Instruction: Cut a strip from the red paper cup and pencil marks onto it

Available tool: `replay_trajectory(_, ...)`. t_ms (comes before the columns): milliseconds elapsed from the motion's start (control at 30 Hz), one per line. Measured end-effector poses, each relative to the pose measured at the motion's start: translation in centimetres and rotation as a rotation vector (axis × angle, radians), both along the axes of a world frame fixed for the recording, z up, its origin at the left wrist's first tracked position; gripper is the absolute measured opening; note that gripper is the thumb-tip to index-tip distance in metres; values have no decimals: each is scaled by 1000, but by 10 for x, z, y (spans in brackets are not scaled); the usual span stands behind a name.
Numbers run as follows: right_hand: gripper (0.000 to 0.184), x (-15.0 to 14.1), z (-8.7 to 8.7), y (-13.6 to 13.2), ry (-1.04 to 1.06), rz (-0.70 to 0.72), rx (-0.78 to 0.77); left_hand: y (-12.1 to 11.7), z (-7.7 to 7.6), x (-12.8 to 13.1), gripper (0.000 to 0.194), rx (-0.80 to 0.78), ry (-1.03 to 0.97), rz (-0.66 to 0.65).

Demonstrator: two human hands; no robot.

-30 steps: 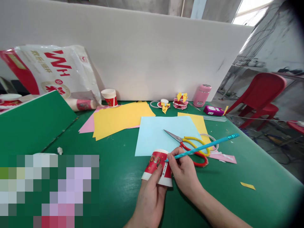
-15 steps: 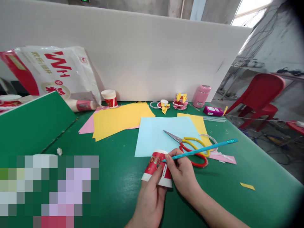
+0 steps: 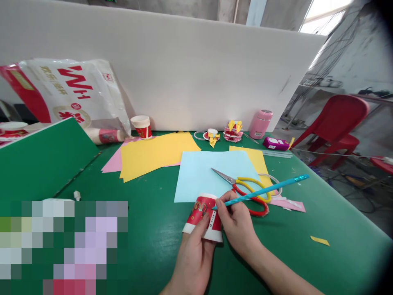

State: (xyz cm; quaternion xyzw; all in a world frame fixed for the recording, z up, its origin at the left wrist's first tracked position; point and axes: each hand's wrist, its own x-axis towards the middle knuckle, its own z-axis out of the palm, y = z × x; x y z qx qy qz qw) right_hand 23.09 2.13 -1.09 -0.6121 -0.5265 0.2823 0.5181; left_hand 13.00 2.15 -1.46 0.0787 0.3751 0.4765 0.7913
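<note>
A red and white paper cup (image 3: 199, 211) is held upside down by my left hand (image 3: 196, 254), its thumb pressed on the printed side and the other fingers hidden inside or behind. My right hand (image 3: 236, 219) grips a blue pencil (image 3: 264, 191) near its point, and the tip is at the cup's side. Just past my right hand, scissors (image 3: 245, 186) with red and yellow handles lie on a light blue sheet (image 3: 196, 172). The pencil crosses over their handles.
Yellow sheets (image 3: 159, 153) lie behind on the green table (image 3: 147, 229). Along the white partition (image 3: 184, 69) stand a paper cup (image 3: 141, 127), paper-decorated cup pieces (image 3: 233, 133), a pink bottle (image 3: 260, 124) and a purple packet (image 3: 276, 143). Yellow (image 3: 319, 241) and pink scraps (image 3: 288, 203) lie at right.
The pencil has shifted slightly to the right along the cup, its far end rising a little. My left hand and the cup have barely moved.
</note>
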Motion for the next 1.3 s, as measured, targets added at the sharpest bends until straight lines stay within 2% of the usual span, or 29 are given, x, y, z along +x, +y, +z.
replay_trajectory(267,19,0,0,0,9,-6,-3,0,0,-1,31,37,47,-44)
replay_trajectory(467,19,0,0,2,16,-5,4,-1,7,3,37,83,84,-84)
replay_trajectory(667,19,-1,0,1,28,10,14,-4,9,3,39,27,125,-48)
replay_trajectory(867,18,-2,-1,1,75,45,7,-3,4,3,38,72,10,-65)
replay_trajectory(1300,18,-4,-1,3,30,41,21,-1,4,1,39,35,-31,-56)
